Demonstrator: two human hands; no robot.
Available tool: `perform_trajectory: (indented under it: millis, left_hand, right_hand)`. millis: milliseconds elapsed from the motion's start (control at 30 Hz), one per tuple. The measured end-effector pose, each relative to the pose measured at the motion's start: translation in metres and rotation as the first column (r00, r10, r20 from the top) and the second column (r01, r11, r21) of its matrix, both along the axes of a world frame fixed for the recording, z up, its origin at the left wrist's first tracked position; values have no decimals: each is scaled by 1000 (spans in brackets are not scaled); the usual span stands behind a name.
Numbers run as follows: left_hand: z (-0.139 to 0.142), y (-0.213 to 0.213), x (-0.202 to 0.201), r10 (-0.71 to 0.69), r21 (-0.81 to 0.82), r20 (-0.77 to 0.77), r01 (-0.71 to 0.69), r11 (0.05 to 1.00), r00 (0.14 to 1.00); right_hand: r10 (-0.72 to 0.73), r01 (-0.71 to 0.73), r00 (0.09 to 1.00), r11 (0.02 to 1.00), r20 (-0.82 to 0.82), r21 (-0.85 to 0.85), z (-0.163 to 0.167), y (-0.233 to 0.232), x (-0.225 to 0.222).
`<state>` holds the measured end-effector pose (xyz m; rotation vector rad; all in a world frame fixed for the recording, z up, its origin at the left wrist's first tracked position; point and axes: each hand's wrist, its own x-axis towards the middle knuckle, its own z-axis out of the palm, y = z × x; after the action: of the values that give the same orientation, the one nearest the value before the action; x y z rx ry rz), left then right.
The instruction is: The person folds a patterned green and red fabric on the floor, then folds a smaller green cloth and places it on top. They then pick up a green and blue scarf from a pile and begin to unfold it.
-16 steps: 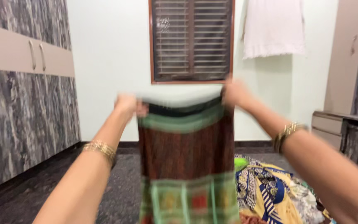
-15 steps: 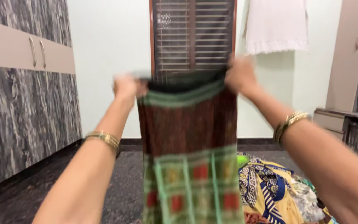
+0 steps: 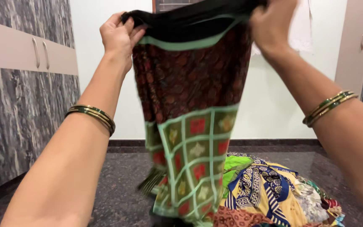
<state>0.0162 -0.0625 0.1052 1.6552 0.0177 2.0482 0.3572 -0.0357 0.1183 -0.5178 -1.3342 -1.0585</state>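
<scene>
I hold up a long folded cloth [image 3: 192,80], dark maroon with a black top band, a light green stripe and a green checked lower part with red and yellow squares. My left hand [image 3: 116,35] grips its top left corner. My right hand [image 3: 272,25] grips the top right corner. The cloth hangs straight down between my arms, and its fringed lower end reaches the pile below. Both wrists wear green and gold bangles.
A heap of colourful clothes [image 3: 269,193], yellow, blue and green, lies on the dark speckled floor [image 3: 122,185] at the lower right. A marbled grey wardrobe [image 3: 22,84] with handles stands at the left. A white wall and another cabinet [image 3: 356,46] are behind.
Both hands have risen and come closer to the camera, lifting the cloth higher. The window behind is now mostly out of view.
</scene>
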Motion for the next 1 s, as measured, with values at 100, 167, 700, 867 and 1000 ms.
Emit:
perform_trajectory:
  millis: [100,167,700,867,1000]
  left_hand:
    - [-13,1,-9,277,-188,-79,-288,939,958]
    - [-32,3,-22,163,-246,-99,-183,952,982]
    - [-65,17,-33,146,-134,-227,-179,975,963]
    - [-89,24,-35,89,-230,-466,-218,948,880]
    - [-121,40,-18,331,-166,-422,-430,887,844]
  right_hand:
    - [503,-410,857,541,-108,-735,8,-13,-7]
    - [741,-646,620,294,-259,-705,10,-29,-12]
    - [510,-470,830,425,-224,-773,-64,-89,-23]
    - [502,-408,829,244,-246,-880,-93,-55,6]
    - [70,-99,995,740,-69,-666,-137,28,30]
